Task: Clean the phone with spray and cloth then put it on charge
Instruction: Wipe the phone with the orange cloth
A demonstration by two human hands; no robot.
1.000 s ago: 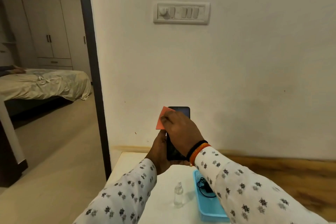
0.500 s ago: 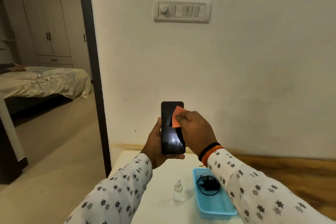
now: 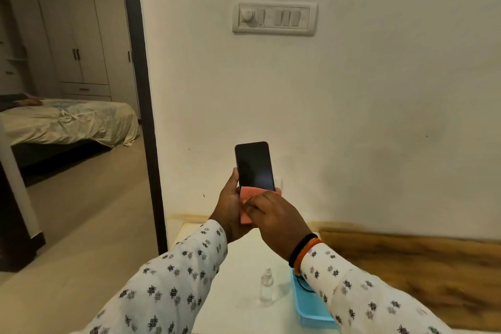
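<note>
Spray bottle standing unused on table, charger cable in blue tray untouched; right hand pinching cloth against phone gripped upright by left hand; wiping underway, charging outstanding.

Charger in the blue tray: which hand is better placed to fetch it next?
Right, probably. The right hand holds only the pink cloth, above the blue tray. The left hand supports the phone.
</note>
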